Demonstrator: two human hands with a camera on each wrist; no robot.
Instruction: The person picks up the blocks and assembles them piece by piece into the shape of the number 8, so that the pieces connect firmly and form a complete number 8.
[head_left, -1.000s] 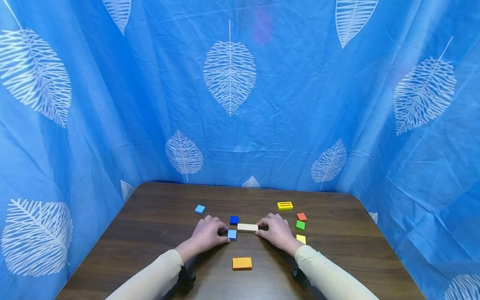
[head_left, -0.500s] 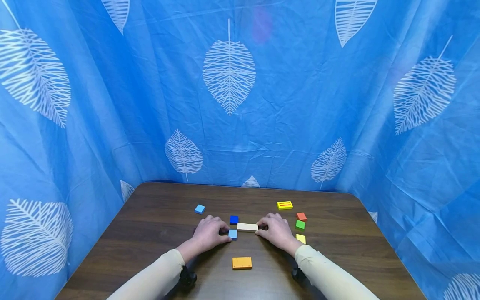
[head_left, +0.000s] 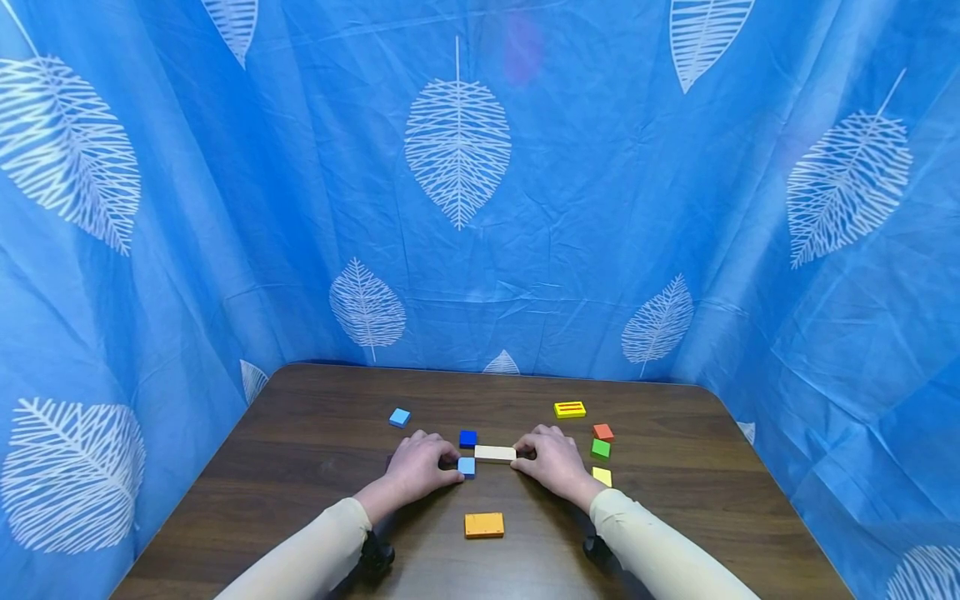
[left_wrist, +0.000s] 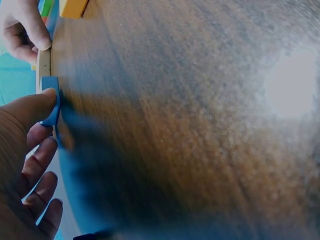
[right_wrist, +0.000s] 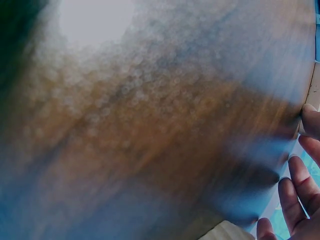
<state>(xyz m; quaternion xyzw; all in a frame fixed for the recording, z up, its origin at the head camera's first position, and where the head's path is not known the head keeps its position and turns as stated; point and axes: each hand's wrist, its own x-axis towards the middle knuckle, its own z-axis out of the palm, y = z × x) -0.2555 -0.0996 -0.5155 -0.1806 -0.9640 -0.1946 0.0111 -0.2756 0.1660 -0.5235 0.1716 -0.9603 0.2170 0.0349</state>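
Note:
My left hand (head_left: pixel 422 463) pinches a small light blue block (head_left: pixel 467 467) between thumb and index finger. In the left wrist view the thumb lies on the near face of this blue block (left_wrist: pixel 50 100). My right hand (head_left: pixel 552 460) pinches the right end of a long cream block (head_left: pixel 495 454). The light blue block sits right at the cream block's left front end. A dark blue block (head_left: pixel 468 439) lies just behind, by the cream block's left back corner. In the right wrist view, the right hand's thumb (right_wrist: pixel 311 121) presses the cream block's end.
An orange block (head_left: pixel 483 526) lies in front on the brown wooden table (head_left: pixel 300 500). At back left is another light blue block (head_left: pixel 400 418). To the right are a yellow block with red stripes (head_left: pixel 570 410), a red block (head_left: pixel 603 432), a green block (head_left: pixel 601 449) and a pale yellow block (head_left: pixel 602 477).
My left hand has slid the light blue block slightly to the right, toward the cream block. The right hand and the cream block have stayed in place.

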